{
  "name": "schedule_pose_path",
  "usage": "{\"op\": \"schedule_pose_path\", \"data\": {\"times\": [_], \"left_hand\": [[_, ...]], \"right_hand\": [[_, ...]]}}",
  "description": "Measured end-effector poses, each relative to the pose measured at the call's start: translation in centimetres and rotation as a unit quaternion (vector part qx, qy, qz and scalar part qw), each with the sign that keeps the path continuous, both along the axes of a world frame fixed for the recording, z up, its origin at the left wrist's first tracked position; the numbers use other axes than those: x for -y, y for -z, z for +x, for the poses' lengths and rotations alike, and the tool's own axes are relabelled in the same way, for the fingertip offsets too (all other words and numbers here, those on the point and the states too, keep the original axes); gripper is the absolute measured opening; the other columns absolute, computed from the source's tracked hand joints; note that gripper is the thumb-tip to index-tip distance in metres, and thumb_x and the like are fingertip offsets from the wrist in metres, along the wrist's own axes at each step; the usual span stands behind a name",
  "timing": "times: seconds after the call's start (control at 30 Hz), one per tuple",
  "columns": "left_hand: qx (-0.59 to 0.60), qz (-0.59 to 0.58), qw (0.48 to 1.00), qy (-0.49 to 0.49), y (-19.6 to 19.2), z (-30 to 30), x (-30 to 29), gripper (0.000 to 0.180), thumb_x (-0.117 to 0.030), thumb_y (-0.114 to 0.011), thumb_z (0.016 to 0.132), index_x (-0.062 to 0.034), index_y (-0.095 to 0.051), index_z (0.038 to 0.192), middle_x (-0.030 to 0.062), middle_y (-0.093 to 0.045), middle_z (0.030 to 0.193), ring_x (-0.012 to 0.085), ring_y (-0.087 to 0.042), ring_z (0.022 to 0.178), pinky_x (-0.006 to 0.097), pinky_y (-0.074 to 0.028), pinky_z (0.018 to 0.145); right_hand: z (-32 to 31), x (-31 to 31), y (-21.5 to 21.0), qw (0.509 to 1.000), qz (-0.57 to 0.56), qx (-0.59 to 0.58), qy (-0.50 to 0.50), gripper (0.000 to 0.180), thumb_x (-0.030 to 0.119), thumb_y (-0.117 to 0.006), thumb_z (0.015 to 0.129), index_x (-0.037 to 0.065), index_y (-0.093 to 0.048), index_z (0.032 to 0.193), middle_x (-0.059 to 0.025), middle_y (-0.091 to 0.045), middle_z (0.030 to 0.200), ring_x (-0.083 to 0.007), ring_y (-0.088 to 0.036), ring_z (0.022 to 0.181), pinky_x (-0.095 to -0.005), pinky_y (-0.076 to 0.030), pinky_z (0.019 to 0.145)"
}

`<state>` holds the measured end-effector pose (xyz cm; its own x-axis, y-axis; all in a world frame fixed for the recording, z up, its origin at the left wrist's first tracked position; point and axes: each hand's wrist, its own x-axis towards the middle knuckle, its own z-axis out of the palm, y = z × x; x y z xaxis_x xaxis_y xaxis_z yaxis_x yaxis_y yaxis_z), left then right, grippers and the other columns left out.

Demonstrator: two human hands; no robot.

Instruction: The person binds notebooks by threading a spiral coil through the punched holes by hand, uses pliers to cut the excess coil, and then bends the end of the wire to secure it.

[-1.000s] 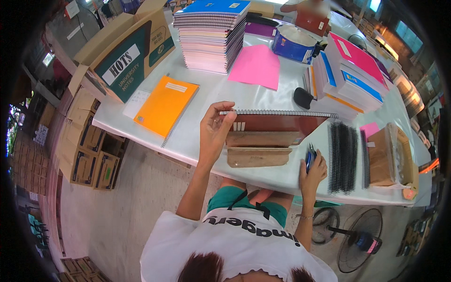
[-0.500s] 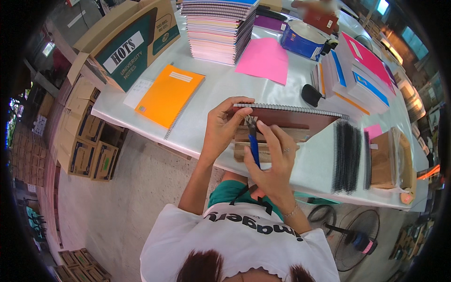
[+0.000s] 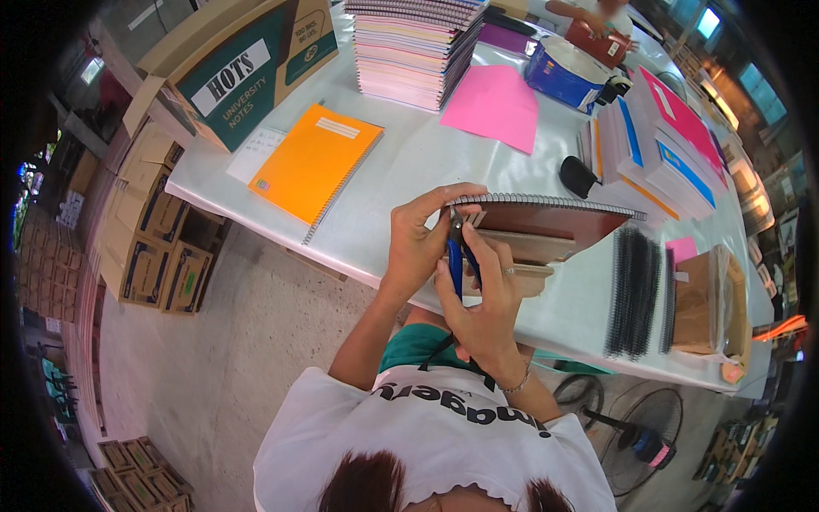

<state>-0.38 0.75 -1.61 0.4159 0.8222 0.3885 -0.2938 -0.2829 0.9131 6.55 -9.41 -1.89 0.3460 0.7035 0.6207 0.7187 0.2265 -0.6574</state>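
Note:
A spiral-bound notebook with a dark reddish-brown cover (image 3: 554,224) stands tilted at the near table edge, its wire coil running along the top. My left hand (image 3: 418,243) is closed on the coil's left end, thumb in front and fingers behind. In my right hand (image 3: 488,307) is a pair of pliers with blue handles (image 3: 456,260). The handles are spread apart, and the jaws sit at the coil's end beside my left thumb. Whether the jaws touch the wire cannot be made out. Below the notebook lies a wooden block (image 3: 525,280), partly covered by my right fingers.
An orange spiral notebook (image 3: 316,162) lies left, near a large carton (image 3: 256,77). Tall notebook stacks (image 3: 409,64) stand behind a pink sheet (image 3: 490,111). Black coils (image 3: 633,294) and a brown box (image 3: 704,299) are right. A fan (image 3: 644,439) stands below. Another person (image 3: 589,26) works far back.
The plier handles have spread apart, and the jaws have come closer to the coil's end. Both hands and the notebook appear slightly further right, as the whole view has shifted a little.

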Motion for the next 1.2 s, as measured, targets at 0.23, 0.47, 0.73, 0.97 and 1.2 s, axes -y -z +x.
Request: {"op": "schedule_pose_path", "data": {"times": [0.23, 0.47, 0.73, 0.97, 1.2], "left_hand": [[-0.011, 0.033, 0.999, -0.007, 0.2, 0.1, -0.3, 0.035, 0.015, -0.047, 0.080, -0.0005, -0.066, 0.106, 0.0115, -0.068, 0.105, 0.0167, -0.065, 0.095, 0.030, -0.053, 0.089], [-0.035, 0.063, 0.997, -0.028, 0.5, 0.3, -0.3, 0.037, 0.017, -0.047, 0.078, 0.0002, -0.066, 0.105, 0.0116, -0.068, 0.104, 0.0171, -0.065, 0.093, 0.029, -0.053, 0.087], [-0.043, 0.103, 0.994, -0.021, 1.1, -0.2, -1.1, 0.031, 0.010, -0.053, 0.084, -0.0004, -0.064, 0.112, 0.0139, -0.068, 0.105, 0.0172, -0.064, 0.096, 0.030, -0.053, 0.085], [-0.093, 0.012, 0.993, 0.071, 2.8, -0.5, -1.3, 0.026, -0.010, -0.057, 0.093, -0.0001, -0.056, 0.117, 0.0097, -0.066, 0.098, 0.0124, -0.058, 0.092, 0.027, -0.047, 0.084], [-0.005, 0.014, 0.983, -0.181, -0.2, -2.7, -3.8, 0.029, -0.022, -0.056, 0.095, -0.0001, -0.055, 0.114, 0.0085, -0.063, 0.100, 0.0121, -0.056, 0.090, 0.025, -0.044, 0.084]], "right_hand": [[0.3, -0.4, -0.6, 0.998, 0.028, 0.049, 0.036, 0.053, 0.007, -0.072, 0.072, 0.001, -0.055, 0.122, -0.0178, -0.056, 0.105, -0.0311, -0.061, 0.089, -0.0381, -0.052, 0.071], [0.3, 0.3, -1.4, 0.999, -0.038, 0.010, -0.006, 0.050, 0.012, -0.068, 0.081, 0.004, -0.049, 0.126, -0.0164, -0.057, 0.098, -0.0312, -0.063, 0.080, -0.0369, -0.053, 0.064], [2.4, 1.2, -2.2, 0.807, -0.182, -0.490, -0.276, 0.044, 0.011, -0.050, 0.094, 0.006, -0.032, 0.133, -0.0099, -0.054, 0.104, -0.0177, -0.058, 0.091, -0.0294, -0.048, 0.082], [13.9, 7.5, 7.7, 0.965, -0.025, -0.069, 0.252, 0.046, 0.014, -0.051, 0.095, -0.005, -0.035, 0.134, -0.0165, -0.043, 0.125, -0.0263, -0.043, 0.115, -0.0375, -0.031, 0.104], [19.3, 9.4, 11.2, 0.922, -0.231, 0.132, 0.280, 0.036, 0.021, -0.058, 0.090, 0.007, -0.055, 0.122, -0.0190, -0.043, 0.130, -0.0338, -0.042, 0.118, -0.0452, -0.030, 0.101]]}}
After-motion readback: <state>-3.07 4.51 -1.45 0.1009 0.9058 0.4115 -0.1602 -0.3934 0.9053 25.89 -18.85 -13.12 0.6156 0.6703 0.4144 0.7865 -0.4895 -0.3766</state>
